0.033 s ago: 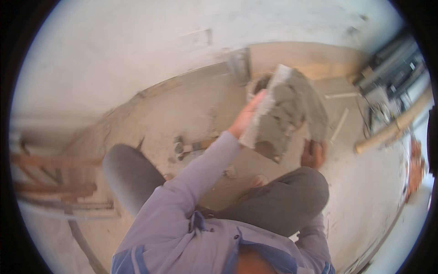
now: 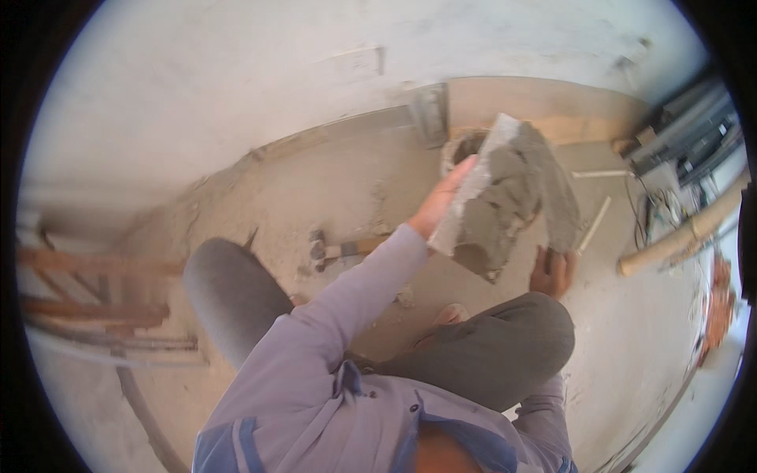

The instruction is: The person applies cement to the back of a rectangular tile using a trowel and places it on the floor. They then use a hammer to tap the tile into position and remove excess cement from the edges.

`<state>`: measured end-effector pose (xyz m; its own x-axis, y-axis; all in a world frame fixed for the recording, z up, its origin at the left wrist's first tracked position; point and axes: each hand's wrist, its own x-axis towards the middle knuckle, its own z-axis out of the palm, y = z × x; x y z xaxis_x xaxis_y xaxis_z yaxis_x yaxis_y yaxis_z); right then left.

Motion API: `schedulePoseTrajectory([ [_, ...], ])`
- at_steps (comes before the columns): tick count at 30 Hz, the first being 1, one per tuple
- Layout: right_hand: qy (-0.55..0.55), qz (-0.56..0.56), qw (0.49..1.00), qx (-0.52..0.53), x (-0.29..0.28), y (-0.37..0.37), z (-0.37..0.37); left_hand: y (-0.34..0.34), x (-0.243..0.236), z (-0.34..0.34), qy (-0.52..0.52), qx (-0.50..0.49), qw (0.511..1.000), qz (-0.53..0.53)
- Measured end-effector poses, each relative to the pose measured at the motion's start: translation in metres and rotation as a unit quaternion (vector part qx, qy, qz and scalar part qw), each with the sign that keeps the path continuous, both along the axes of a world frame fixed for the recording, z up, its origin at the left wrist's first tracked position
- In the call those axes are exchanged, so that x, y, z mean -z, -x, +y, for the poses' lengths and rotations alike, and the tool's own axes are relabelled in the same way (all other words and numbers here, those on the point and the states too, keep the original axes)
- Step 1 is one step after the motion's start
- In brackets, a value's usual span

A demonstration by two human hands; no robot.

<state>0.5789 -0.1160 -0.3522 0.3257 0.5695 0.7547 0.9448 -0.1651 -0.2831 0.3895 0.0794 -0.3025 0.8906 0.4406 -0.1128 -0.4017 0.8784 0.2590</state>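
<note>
My left hand [image 2: 441, 201] grips the white-edged side of a pale slab [image 2: 449, 230], raised and tilted, with thick wet grey mortar [image 2: 505, 205] over its face. My right hand [image 2: 552, 268], lower and to the right, has its fingers curled at the bottom of a grey mortar-coated piece [image 2: 560, 197]; whether that is part of the slab or a separate tool I cannot tell. Behind the slab a bucket [image 2: 457, 146] is partly hidden. On the floor to the left of the slab lies a hammer [image 2: 323, 251].
A board [image 2: 536, 102] leans on the wall. Dark long items [image 2: 686, 126], cables, a thick pole [image 2: 678, 229] and pale sticks [image 2: 593, 225] lie at right, bricks [image 2: 717, 292] beyond. Wooden pieces [image 2: 102, 292] are at left. My bent legs [image 2: 473, 355] frame the floor before me.
The whole view has shifted slightly, with the scene sitting a little right and lower. The slab and both hands keep nearly the same positions relative to me.
</note>
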Motion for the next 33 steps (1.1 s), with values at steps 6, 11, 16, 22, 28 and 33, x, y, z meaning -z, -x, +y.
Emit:
schedulePoseTrajectory([
  [6,0.07,0.095,0.993,0.003,-0.028,-0.019,-0.036,0.022,-0.012,0.018,-0.031,-0.025,0.999,-0.006],
  [11,0.145,0.422,0.876,-0.183,-0.104,-0.054,-0.044,0.014,-0.008,0.019,-0.024,-0.033,0.999,0.018],
  [16,0.221,0.655,0.64,-0.333,-0.147,-0.06,0.009,0.004,-0.012,0.016,-0.059,-0.027,0.998,0.011],
  [22,0.285,0.665,0.634,-0.274,-0.132,-0.071,0.011,0.005,0.001,0.012,-0.051,-0.058,0.997,-0.001],
  [28,0.451,0.413,0.787,-0.074,-0.155,-0.097,-0.037,0.026,-0.007,0.037,-0.078,-0.085,0.992,0.058],
  [33,0.533,-0.055,0.842,-0.059,-0.184,-0.112,0.019,0.038,-0.012,0.041,-0.047,-0.081,0.994,-0.049],
])
